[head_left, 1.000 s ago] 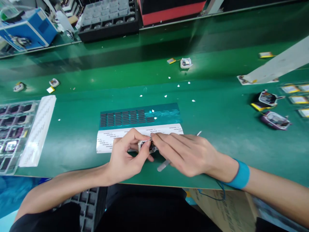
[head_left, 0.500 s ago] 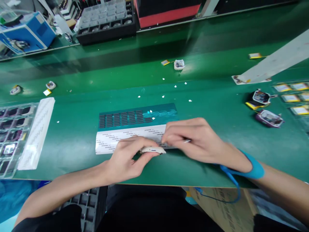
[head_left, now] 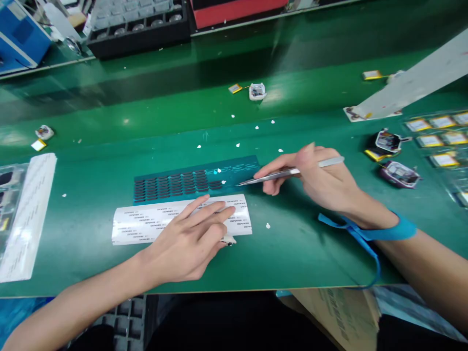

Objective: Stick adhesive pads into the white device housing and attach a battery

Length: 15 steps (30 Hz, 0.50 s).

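My left hand (head_left: 190, 239) lies on the white printed label strip (head_left: 146, 222), fingers stretched out over a small white part (head_left: 229, 240) that peeks from under them. My right hand (head_left: 321, 178) grips metal tweezers (head_left: 288, 173), whose tip points left at the edge of the teal sheet of small dark pads (head_left: 175, 183). A blue wrist strap (head_left: 398, 231) with a trailing cord circles my right wrist.
Green bench with white specks. Small device housings (head_left: 398, 174) and yellow batteries (head_left: 431, 141) lie at the right; another housing (head_left: 257, 91) sits further back. A clear parts tray (head_left: 7, 195) and paper strip (head_left: 27, 214) are at left. Black trays (head_left: 135, 24) stand at the back.
My right hand left the small part and moved up and right, bringing the tweezers' tip to the pad sheet. My left hand flattened over the part on the label strip.
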Each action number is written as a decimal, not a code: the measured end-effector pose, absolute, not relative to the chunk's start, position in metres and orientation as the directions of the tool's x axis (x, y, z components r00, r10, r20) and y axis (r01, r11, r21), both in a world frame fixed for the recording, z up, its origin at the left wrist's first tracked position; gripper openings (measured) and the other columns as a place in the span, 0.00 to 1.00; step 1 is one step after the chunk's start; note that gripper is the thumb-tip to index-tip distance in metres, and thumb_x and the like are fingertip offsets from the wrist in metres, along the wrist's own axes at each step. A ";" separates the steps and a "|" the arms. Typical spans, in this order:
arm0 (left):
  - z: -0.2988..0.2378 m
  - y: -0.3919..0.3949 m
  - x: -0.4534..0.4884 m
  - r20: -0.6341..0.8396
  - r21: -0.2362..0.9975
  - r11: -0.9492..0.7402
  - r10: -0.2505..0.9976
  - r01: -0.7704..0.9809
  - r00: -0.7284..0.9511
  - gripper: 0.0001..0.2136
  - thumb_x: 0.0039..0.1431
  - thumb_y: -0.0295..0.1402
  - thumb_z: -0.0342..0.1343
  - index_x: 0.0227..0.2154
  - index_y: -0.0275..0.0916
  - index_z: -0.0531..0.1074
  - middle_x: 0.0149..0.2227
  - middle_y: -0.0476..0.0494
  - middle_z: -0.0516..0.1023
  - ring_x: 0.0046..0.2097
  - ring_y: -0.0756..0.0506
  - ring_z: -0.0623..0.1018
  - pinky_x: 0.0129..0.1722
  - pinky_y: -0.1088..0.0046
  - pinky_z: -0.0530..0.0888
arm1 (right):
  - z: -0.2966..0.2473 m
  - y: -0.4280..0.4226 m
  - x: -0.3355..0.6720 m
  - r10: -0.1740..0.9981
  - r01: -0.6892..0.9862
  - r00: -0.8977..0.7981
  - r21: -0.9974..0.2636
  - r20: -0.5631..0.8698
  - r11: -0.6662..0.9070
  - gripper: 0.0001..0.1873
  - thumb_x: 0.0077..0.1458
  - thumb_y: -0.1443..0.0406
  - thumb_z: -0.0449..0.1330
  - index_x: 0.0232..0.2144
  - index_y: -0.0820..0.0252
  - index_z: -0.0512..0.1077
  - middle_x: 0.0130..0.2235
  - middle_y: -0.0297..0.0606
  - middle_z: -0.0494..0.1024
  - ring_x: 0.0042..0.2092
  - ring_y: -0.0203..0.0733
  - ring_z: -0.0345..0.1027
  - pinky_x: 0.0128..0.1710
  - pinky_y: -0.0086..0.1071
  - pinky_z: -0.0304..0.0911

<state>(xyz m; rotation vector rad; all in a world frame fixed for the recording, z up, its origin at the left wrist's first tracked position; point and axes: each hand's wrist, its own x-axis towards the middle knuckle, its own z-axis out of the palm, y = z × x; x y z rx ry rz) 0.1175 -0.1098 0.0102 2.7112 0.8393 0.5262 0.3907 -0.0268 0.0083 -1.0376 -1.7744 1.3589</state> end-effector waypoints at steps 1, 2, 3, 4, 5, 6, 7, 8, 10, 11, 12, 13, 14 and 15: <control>0.010 -0.110 0.118 0.235 0.359 -0.794 0.585 0.490 0.776 0.04 0.68 0.24 0.49 0.40 0.36 0.67 0.58 0.31 0.77 0.61 0.35 0.75 0.62 0.49 0.72 | 0.006 -0.028 0.388 0.886 0.134 -0.463 -0.985 0.036 0.111 0.29 0.63 0.42 0.54 0.36 0.56 0.82 0.30 0.42 0.82 0.31 0.44 0.77 0.27 0.36 0.72; 0.010 -0.110 0.119 0.209 0.372 -0.784 0.593 0.498 0.777 0.04 0.68 0.25 0.49 0.40 0.36 0.68 0.58 0.32 0.77 0.62 0.35 0.74 0.61 0.50 0.72 | 0.004 -0.029 0.385 0.893 0.071 -0.446 -0.993 0.053 0.094 0.25 0.61 0.42 0.59 0.38 0.56 0.82 0.34 0.43 0.83 0.34 0.46 0.78 0.28 0.37 0.73; 0.011 -0.111 0.120 0.188 0.377 -0.772 0.605 0.513 0.773 0.04 0.69 0.25 0.48 0.41 0.35 0.68 0.59 0.32 0.77 0.62 0.35 0.74 0.60 0.50 0.73 | 0.001 -0.029 0.382 0.910 0.010 -0.408 -0.996 0.081 0.093 0.24 0.58 0.43 0.62 0.39 0.55 0.82 0.35 0.42 0.84 0.36 0.47 0.79 0.27 0.37 0.74; 0.011 -0.111 0.121 0.173 0.374 -0.762 0.618 0.529 0.767 0.05 0.69 0.25 0.48 0.41 0.35 0.68 0.59 0.32 0.77 0.62 0.35 0.74 0.59 0.51 0.73 | -0.002 -0.029 0.379 0.930 -0.039 -0.353 -0.994 0.106 0.099 0.22 0.57 0.44 0.64 0.40 0.54 0.81 0.35 0.42 0.84 0.36 0.47 0.79 0.28 0.37 0.74; 0.011 -0.112 0.122 0.164 0.367 -0.754 0.628 0.544 0.760 0.05 0.69 0.24 0.48 0.42 0.34 0.68 0.59 0.32 0.77 0.62 0.34 0.74 0.58 0.51 0.73 | -0.004 -0.028 0.377 0.947 -0.079 -0.297 -0.991 0.125 0.106 0.21 0.56 0.45 0.65 0.40 0.54 0.81 0.34 0.40 0.83 0.36 0.46 0.79 0.28 0.37 0.75; 0.011 -0.112 0.122 0.161 0.361 -0.749 0.636 0.555 0.755 0.05 0.69 0.24 0.48 0.42 0.34 0.68 0.59 0.31 0.77 0.62 0.34 0.74 0.57 0.51 0.74 | -0.006 -0.028 0.376 0.958 -0.105 -0.255 -0.989 0.128 0.104 0.20 0.56 0.46 0.66 0.39 0.53 0.81 0.33 0.39 0.83 0.36 0.45 0.79 0.28 0.36 0.75; 0.011 -0.113 0.122 0.162 0.356 -0.746 0.642 0.563 0.749 0.05 0.69 0.24 0.48 0.42 0.33 0.69 0.59 0.31 0.77 0.61 0.34 0.74 0.57 0.52 0.74 | -0.007 -0.027 0.375 0.966 -0.118 -0.231 -0.989 0.117 0.091 0.18 0.56 0.47 0.67 0.38 0.54 0.80 0.31 0.37 0.82 0.35 0.44 0.79 0.27 0.36 0.74; 0.011 -0.112 0.121 0.166 0.356 -0.745 0.645 0.564 0.746 0.05 0.69 0.24 0.48 0.42 0.33 0.69 0.58 0.31 0.77 0.61 0.33 0.75 0.56 0.52 0.74 | -0.007 -0.026 0.375 0.970 -0.123 -0.218 -0.989 0.102 0.076 0.17 0.55 0.49 0.68 0.36 0.54 0.80 0.30 0.36 0.82 0.34 0.43 0.78 0.26 0.35 0.74; 0.011 -0.109 0.119 0.178 0.370 -0.747 0.641 0.553 0.747 0.05 0.68 0.24 0.48 0.43 0.34 0.69 0.58 0.32 0.78 0.60 0.34 0.75 0.56 0.52 0.74 | -0.006 -0.024 0.375 0.972 -0.095 -0.224 -0.994 0.065 0.045 0.13 0.53 0.52 0.70 0.32 0.55 0.80 0.28 0.34 0.80 0.30 0.39 0.75 0.25 0.32 0.71; 0.010 -0.107 0.117 0.181 0.382 -0.748 0.636 0.543 0.750 0.05 0.68 0.24 0.49 0.43 0.35 0.68 0.57 0.32 0.78 0.59 0.34 0.76 0.56 0.52 0.74 | -0.005 -0.023 0.375 0.971 -0.064 -0.237 -0.998 0.041 0.026 0.12 0.52 0.55 0.72 0.30 0.56 0.79 0.27 0.33 0.79 0.28 0.37 0.73 0.25 0.31 0.70; 0.010 -0.104 0.115 0.183 0.399 -0.749 0.631 0.529 0.754 0.05 0.68 0.25 0.49 0.43 0.36 0.68 0.57 0.33 0.78 0.59 0.34 0.76 0.56 0.53 0.74 | -0.004 -0.023 0.376 0.967 -0.030 -0.253 -1.000 0.016 0.009 0.11 0.51 0.56 0.72 0.29 0.56 0.79 0.26 0.32 0.78 0.26 0.35 0.71 0.24 0.30 0.68; 0.009 -0.102 0.113 0.185 0.421 -0.748 0.624 0.513 0.759 0.04 0.68 0.25 0.49 0.42 0.36 0.68 0.57 0.33 0.79 0.59 0.35 0.76 0.55 0.53 0.74 | -0.003 -0.023 0.376 0.962 -0.001 -0.274 -1.000 -0.006 -0.007 0.11 0.50 0.57 0.73 0.28 0.57 0.78 0.26 0.31 0.77 0.25 0.32 0.68 0.24 0.29 0.66; 0.009 -0.099 0.110 0.187 0.447 -0.747 0.616 0.493 0.765 0.04 0.68 0.26 0.50 0.42 0.37 0.68 0.56 0.33 0.79 0.58 0.36 0.77 0.55 0.54 0.74 | -0.002 -0.023 0.375 0.954 0.020 -0.300 -1.000 -0.025 -0.020 0.11 0.50 0.57 0.73 0.28 0.57 0.78 0.26 0.31 0.77 0.24 0.31 0.67 0.24 0.28 0.65; 0.008 -0.096 0.108 0.189 0.472 -0.745 0.608 0.472 0.771 0.04 0.68 0.26 0.50 0.42 0.37 0.68 0.56 0.34 0.79 0.58 0.36 0.77 0.55 0.55 0.74 | -0.001 -0.024 0.375 0.945 0.034 -0.323 -0.999 -0.043 -0.033 0.11 0.51 0.57 0.72 0.28 0.57 0.78 0.27 0.32 0.77 0.24 0.31 0.66 0.24 0.28 0.65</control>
